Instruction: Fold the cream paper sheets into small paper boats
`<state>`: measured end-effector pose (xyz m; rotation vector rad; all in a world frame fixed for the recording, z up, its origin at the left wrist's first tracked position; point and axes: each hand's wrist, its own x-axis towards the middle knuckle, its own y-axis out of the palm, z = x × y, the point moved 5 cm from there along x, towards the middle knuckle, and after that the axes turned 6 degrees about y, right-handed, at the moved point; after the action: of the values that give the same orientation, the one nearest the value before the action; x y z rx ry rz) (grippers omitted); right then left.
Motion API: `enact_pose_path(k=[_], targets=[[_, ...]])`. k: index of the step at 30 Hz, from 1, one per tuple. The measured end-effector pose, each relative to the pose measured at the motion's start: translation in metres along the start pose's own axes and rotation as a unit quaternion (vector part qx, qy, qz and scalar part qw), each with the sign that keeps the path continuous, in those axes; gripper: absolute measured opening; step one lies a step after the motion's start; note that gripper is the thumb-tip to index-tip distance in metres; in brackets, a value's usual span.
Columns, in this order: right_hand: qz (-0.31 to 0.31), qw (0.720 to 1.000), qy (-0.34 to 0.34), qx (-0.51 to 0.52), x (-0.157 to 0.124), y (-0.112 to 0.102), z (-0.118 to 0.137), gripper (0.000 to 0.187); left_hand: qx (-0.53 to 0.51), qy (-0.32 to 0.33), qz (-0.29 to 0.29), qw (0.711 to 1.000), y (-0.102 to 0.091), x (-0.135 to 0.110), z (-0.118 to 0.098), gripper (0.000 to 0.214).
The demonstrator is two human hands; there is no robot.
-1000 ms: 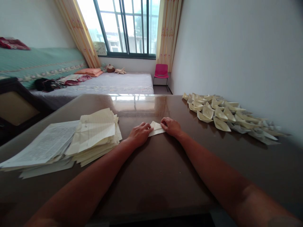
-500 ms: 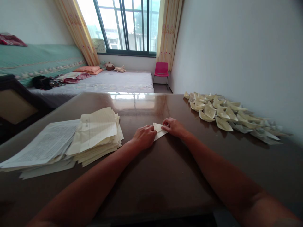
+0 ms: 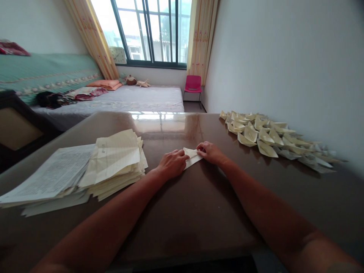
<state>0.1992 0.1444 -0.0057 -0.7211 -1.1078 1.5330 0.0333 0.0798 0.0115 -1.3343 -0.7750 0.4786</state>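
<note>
Head view: two hands press a folded paper on a brown table

Left hand [image 3: 172, 163] lies flat with its fingers on the near edge of the folded paper [image 3: 192, 156]; right hand [image 3: 209, 152] pinches its far corner. The paper lies on the table [image 3: 182, 212] between both hands, with a stack of sheets [image 3: 113, 163] at the left and paper boats [image 3: 264, 136] at the right

No words or numbers can be read here. The top sheet [image 3: 54, 172] of the paper stack [image 3: 85, 178] on the table [image 3: 184, 212] has rows of small print, but it is too tiny and blurry to make out. The cream sheet [image 3: 118, 153] beside it has faint lines and marks that cannot be read either.
</note>
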Motion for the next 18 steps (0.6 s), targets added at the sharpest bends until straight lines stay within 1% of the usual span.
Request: enact_pose_path(k=[3,6,12,18], targets=[[0.0,1.0,0.015,-0.024,-0.0013,0.0005,0.0006,0.019,0.007,0.011,-0.004,1.0,-0.0002,-0.0002,-0.003,0.026],[0.006,0.999,0.028,-0.04,-0.0019,0.0011,0.0033,0.023,0.016,0.003,0.002,1.0,0.0003,0.0003,-0.0014,0.029],[0.027,0.998,0.035,-0.032,-0.0003,-0.0003,0.0034,0.021,0.02,0.002,0.019,1.0,0.001,0.0014,0.0047,0.031],[0.05,0.998,0.041,-0.019,0.0023,0.0024,-0.0018,0.019,0.039,0.009,0.016,0.999,0.0025,0.0013,-0.0003,0.029]])
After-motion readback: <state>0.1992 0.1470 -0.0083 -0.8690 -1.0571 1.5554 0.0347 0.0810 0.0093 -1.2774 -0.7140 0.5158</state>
